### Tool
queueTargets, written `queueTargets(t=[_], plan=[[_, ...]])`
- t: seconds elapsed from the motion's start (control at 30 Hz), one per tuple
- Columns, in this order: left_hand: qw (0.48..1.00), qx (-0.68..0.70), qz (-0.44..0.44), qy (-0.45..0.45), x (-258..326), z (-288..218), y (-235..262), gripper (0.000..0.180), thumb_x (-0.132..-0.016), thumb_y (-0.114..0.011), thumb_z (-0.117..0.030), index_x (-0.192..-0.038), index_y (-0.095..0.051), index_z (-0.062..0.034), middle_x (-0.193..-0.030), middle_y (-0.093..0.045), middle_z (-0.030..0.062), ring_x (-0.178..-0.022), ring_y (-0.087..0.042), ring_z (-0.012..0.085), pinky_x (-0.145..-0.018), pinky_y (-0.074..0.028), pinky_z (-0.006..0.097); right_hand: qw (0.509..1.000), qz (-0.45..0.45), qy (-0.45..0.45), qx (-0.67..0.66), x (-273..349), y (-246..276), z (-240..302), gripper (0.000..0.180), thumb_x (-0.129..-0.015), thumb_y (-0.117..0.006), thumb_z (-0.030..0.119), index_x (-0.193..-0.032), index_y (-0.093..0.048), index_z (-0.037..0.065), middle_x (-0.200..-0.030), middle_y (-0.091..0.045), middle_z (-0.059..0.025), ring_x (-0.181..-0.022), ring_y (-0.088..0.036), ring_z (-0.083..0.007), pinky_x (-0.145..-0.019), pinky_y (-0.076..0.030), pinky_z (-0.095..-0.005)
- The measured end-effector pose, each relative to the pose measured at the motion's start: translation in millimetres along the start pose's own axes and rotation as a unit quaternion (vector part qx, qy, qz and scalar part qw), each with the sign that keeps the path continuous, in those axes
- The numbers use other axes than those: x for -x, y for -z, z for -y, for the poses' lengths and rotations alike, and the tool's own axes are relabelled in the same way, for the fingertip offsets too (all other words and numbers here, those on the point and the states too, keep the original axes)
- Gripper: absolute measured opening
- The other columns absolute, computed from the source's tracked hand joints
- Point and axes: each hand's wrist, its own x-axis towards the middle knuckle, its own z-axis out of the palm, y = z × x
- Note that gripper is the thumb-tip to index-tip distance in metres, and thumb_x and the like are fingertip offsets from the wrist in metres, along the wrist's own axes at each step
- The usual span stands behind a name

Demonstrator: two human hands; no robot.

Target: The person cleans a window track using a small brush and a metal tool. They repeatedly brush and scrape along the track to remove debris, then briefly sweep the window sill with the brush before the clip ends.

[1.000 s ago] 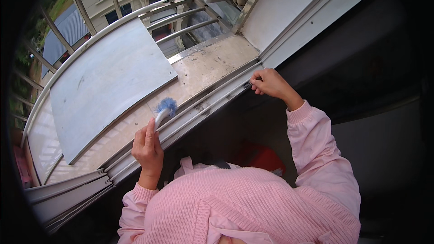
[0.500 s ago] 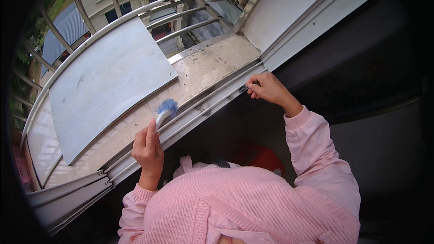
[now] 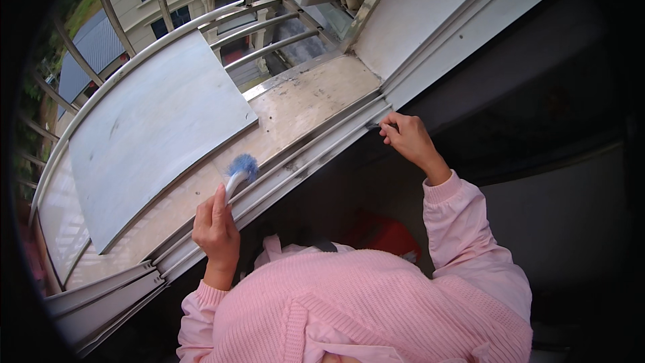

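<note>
Blue-bristled brush (image 3: 240, 169) with a white handle, gripped in left hand (image 3: 215, 230), fingers wrapped round the handle, bristle head resting at the outer edge of the metal window track (image 3: 302, 158), right where the track meets the stained ledge (image 3: 309, 97). Right hand (image 3: 407, 140) further along the same track, fingertips pinched narrow against the rail near its far end; whether anything small sits between them, cannot tell. Both arms in pink knitted sleeves (image 3: 463, 228), rising from the lower edge over a pink sweater. Beyond the track, a pale flat panel (image 3: 154, 134) lying on the ledge, one corner just beside the brush head. Curved metal railing (image 3: 134, 60) with upright and slanted bars around the outer rim of the ledge, neighbouring buildings visible through the gaps. White window frame (image 3: 457, 20) slanting up on the right, meeting the track close to the right hand. Dark interior below the track, with a red object (image 3: 383, 232) partly hidden between the two arms. Specks of grime scattered on the ledge near the railing.
</note>
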Motion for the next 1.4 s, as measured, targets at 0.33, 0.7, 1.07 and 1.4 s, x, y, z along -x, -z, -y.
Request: queueTargets(t=[0.33,0.7,1.07,1.4], plan=[[1.000,0.003,0.011,-0.004,-0.8,0.1,-1.1,0.045,-0.083,-0.062,0.002,-0.126,-0.059,-0.0078,-0.091,-0.063,0.0125,-0.078,-0.062,0.0288,-0.067,-0.050,0.037,0.985,0.023,0.099,-0.141,30.5,-24.1,16.0,0.014,-0.091,-0.057,0.008,-0.094,-0.063,-0.004,-0.078,-0.070,-0.0123,-0.067,-0.069,-0.0160,-0.061,-0.053,-0.0261],[1.000,-0.001,-0.009,-0.004,-2.5,-2.4,0.2,0.044,-0.079,-0.065,0.003,-0.122,-0.062,-0.0080,-0.090,-0.064,0.0110,-0.074,-0.063,0.0268,-0.063,-0.051,0.036,0.999,-0.020,-0.007,-0.048,-21.5,1.1,-53.2,0.014,-0.089,-0.058,0.011,-0.089,-0.064,-0.002,-0.071,-0.068,-0.0104,-0.061,-0.066,-0.0165,-0.057,-0.053,-0.0287],[0.999,-0.003,-0.031,-0.017,1.7,3.8,0.6,0.044,-0.079,-0.064,-0.002,-0.122,-0.062,-0.0101,-0.083,-0.060,0.0043,-0.069,-0.057,0.0192,-0.058,-0.046,0.032,0.994,-0.005,-0.080,-0.080,-42.0,-13.1,-52.9,0.017,-0.094,-0.056,0.014,-0.092,-0.064,0.000,-0.076,-0.067,-0.0060,-0.060,-0.063,-0.0099,-0.053,-0.051,-0.0239],[0.986,0.082,-0.095,0.105,11.5,-9.9,30.3,0.040,-0.084,-0.064,-0.002,-0.124,-0.060,-0.0070,-0.086,-0.062,0.0107,-0.069,-0.060,0.0259,-0.057,-0.048,0.035,0.942,0.104,0.090,-0.306,2.5,-33.7,83.0,0.025,-0.100,-0.051,0.020,-0.106,-0.062,-0.002,-0.084,-0.067,-0.0081,-0.064,-0.060,-0.0086,-0.059,-0.052,-0.0213]])
